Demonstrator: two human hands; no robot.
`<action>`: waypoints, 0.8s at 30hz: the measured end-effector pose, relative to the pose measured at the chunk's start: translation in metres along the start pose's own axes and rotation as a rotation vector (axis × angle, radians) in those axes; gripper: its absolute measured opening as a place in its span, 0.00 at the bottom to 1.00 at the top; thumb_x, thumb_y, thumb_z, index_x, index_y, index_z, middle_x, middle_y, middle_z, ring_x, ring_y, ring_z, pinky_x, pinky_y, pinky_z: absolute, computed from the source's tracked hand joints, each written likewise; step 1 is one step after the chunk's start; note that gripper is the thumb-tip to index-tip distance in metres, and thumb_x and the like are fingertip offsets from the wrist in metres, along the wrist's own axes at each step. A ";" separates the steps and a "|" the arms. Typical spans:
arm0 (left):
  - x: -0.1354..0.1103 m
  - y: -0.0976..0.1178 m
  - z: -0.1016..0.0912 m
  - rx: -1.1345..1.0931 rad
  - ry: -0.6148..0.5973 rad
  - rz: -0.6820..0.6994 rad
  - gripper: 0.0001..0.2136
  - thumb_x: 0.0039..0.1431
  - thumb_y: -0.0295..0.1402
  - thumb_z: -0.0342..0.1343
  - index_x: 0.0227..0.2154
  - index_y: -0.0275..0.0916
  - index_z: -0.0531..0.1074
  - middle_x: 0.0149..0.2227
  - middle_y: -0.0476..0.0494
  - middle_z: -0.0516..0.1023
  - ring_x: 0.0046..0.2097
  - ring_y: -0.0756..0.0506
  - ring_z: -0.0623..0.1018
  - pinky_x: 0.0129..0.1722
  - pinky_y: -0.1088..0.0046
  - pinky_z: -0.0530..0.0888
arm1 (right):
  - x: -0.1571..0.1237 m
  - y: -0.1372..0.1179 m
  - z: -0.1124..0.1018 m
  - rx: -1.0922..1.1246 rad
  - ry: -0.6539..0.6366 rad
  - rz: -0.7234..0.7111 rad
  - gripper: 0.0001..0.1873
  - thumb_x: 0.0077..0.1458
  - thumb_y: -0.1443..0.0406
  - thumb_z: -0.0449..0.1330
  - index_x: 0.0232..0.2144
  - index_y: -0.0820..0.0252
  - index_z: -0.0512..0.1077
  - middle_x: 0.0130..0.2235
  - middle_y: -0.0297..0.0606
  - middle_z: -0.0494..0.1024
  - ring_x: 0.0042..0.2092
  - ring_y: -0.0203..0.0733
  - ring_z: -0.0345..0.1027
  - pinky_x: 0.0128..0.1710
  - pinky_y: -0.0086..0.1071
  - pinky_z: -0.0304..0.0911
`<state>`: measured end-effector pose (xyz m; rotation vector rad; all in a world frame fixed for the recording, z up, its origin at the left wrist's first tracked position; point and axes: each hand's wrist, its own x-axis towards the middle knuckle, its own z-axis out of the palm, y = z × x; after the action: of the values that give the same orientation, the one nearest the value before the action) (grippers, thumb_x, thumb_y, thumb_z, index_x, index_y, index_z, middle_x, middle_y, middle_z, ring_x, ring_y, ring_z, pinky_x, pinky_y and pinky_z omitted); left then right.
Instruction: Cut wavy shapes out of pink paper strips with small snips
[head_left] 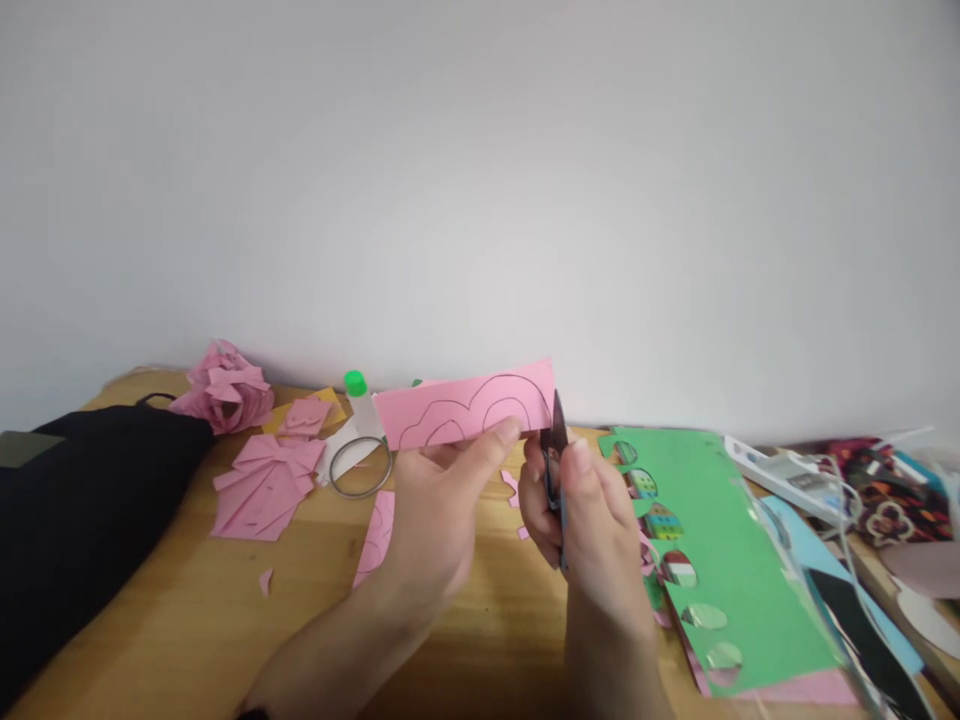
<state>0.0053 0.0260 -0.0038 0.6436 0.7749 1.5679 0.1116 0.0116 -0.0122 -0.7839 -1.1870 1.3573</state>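
Note:
My left hand (439, 500) pinches a pink paper strip (465, 405) with curved pencil lines drawn on it, holding it up above the wooden table (225, 620). My right hand (581, 510) is closed around small dark scissors (557, 445), whose blades point up and meet the strip's right end. Small pink snippets lie on the table under both hands.
A green sheet (720, 540) with round holes lies at the right over other papers. Pink paper pieces (262, 485), a crumpled pink wad (225, 385), a green-capped glue bottle (360, 400) and a metal ring (361, 467) sit behind. A black bag (75, 520) is at the left, and clutter at the far right.

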 end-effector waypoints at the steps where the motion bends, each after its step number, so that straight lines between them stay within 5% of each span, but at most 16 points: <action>1: 0.000 0.000 0.000 0.000 0.001 -0.003 0.06 0.50 0.28 0.67 0.22 0.43 0.77 0.29 0.53 0.78 0.38 0.48 0.78 0.42 0.72 0.77 | 0.000 0.000 0.000 0.005 -0.003 0.002 0.20 0.67 0.51 0.50 0.29 0.57 0.63 0.16 0.22 0.55 0.16 0.28 0.40 0.13 0.22 0.39; 24: -0.003 0.001 0.000 0.010 0.012 0.020 0.03 0.52 0.32 0.67 0.27 0.43 0.78 0.31 0.53 0.80 0.37 0.49 0.77 0.39 0.72 0.75 | 0.002 -0.003 0.000 0.029 -0.010 -0.009 0.21 0.66 0.50 0.53 0.26 0.57 0.62 0.17 0.22 0.55 0.17 0.27 0.41 0.14 0.24 0.38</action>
<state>0.0049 0.0228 -0.0032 0.6515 0.7873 1.5884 0.1125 0.0137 -0.0094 -0.7515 -1.1748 1.3696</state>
